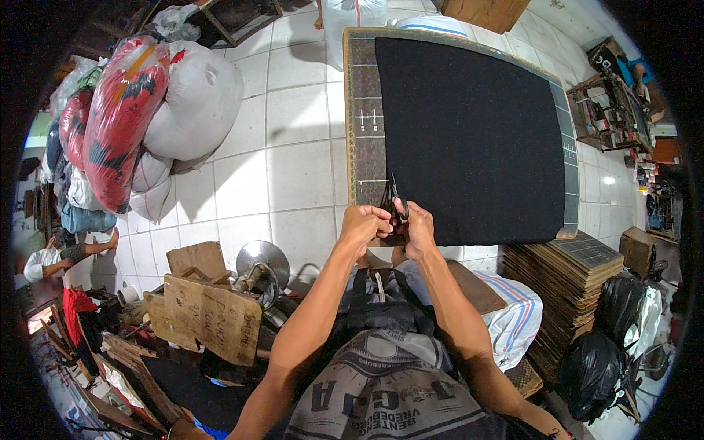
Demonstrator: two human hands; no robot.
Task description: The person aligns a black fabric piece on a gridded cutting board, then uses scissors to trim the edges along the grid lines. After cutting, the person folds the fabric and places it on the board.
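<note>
Right hand (419, 227) grips scissors (404, 211) at the black cloth's (469, 139) edge; left hand (364, 223) curls just beside — its hold I cannot tell.

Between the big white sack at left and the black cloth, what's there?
In the head view, partly shadowed white tiled floor, then the uncovered strip of the marked board, reaching the black cloth.

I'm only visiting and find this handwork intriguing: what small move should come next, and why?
Perhaps ease the scissors against the black cloth's left edge for one short snip. The right hand holds them beside that edge, tips pointing away from the person, and the left hand is close by; whether it grips the cloth is unclear.
</note>
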